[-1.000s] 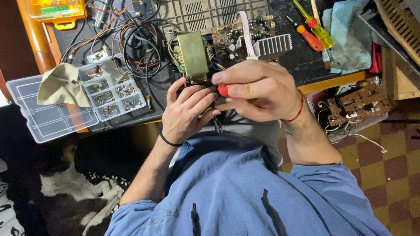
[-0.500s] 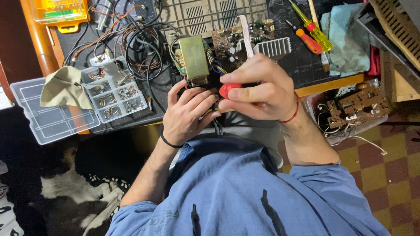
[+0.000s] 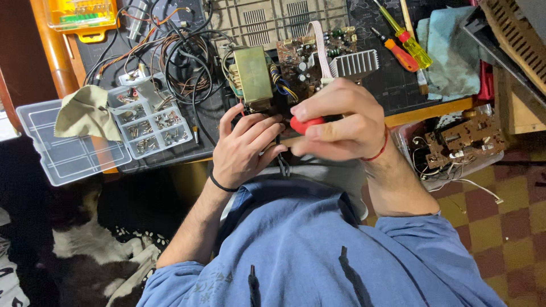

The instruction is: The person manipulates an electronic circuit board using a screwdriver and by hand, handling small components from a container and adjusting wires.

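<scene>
An electronics assembly lies at the near edge of the dark work mat: a metal-cased transformer (image 3: 253, 74), a brown circuit board (image 3: 301, 57) and a finned silver heatsink (image 3: 354, 62). My left hand (image 3: 245, 148) grips the near end of this assembly, fingers curled over its dark edge. My right hand (image 3: 340, 122) is closed around the red handle of a screwdriver (image 3: 306, 123); its tip is hidden behind my fingers. The two hands nearly touch.
A clear compartment box (image 3: 149, 122) of small parts, its open lid (image 3: 68, 156) and a beige cloth (image 3: 86, 112) sit left. Tangled cables (image 3: 176, 62), two more screwdrivers (image 3: 401, 42) and a blue rag (image 3: 452, 51) lie behind. A tray of circuit boards (image 3: 460, 145) stands right.
My right hand with the red handle has shifted slightly and its fingers have regripped. The left hand stays on the assembly.
</scene>
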